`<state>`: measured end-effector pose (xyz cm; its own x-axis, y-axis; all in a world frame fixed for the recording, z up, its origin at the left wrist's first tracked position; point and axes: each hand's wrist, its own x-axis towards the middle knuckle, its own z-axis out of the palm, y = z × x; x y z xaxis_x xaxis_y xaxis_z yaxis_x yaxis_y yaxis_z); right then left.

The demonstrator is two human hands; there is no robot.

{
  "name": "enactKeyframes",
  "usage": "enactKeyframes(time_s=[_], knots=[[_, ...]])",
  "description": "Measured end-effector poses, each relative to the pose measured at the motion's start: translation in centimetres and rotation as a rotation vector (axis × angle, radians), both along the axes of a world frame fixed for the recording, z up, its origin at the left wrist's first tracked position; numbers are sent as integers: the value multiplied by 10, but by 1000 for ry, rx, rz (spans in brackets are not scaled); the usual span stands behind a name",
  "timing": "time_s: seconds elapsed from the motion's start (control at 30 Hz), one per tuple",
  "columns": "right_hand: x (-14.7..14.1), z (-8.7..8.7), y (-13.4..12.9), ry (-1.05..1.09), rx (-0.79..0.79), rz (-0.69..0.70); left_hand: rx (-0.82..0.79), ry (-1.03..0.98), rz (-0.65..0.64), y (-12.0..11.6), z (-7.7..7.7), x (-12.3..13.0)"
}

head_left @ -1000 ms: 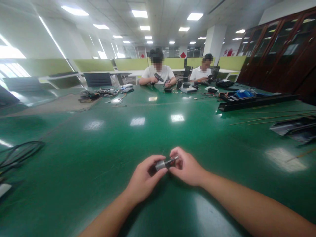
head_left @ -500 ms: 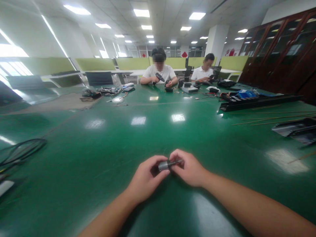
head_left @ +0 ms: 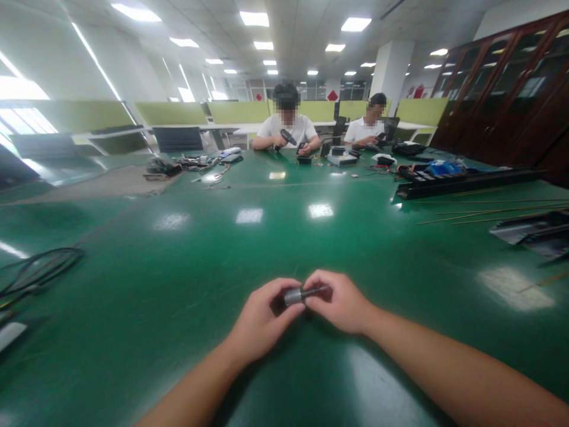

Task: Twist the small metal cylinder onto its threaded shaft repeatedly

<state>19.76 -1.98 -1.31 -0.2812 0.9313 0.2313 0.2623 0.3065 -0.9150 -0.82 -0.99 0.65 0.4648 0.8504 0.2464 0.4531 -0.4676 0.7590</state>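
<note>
Low over the green table (head_left: 213, 249), both hands are on one small part: a silver metal cylinder with a thin dark shaft (head_left: 293, 296). My left hand (head_left: 260, 317) grips the cylinder end between thumb and fingers. The shaft points right, and my right hand (head_left: 342, 302) pinches it with thumb and forefinger close to the cylinder. The shaft's far end is partly covered by the right fingers. Blur hides the finer detail of the part.
Black cables (head_left: 42, 270) lie at the left edge. Long black channels (head_left: 466, 182), thin rods (head_left: 489, 212) and dark metal pieces (head_left: 537, 234) lie on the right. Across the table, one person (head_left: 287, 127) holds a power drill (head_left: 288, 137); another person (head_left: 367, 127) sits beside them.
Both hands stay almost in place around the part. My right thumb and fingers have shifted slightly left along the shaft. The cylinder looks slightly turned or tilted.
</note>
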Motion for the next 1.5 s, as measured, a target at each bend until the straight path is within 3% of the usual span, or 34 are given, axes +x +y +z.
enactKeyframes(time_s=[0.5,1.5], knots=[[1,2,1,-24,18,10,62,-3,-73,1,0,0],[2,1,4,-30,-25,-34,95,19,18,-2,-1,3]])
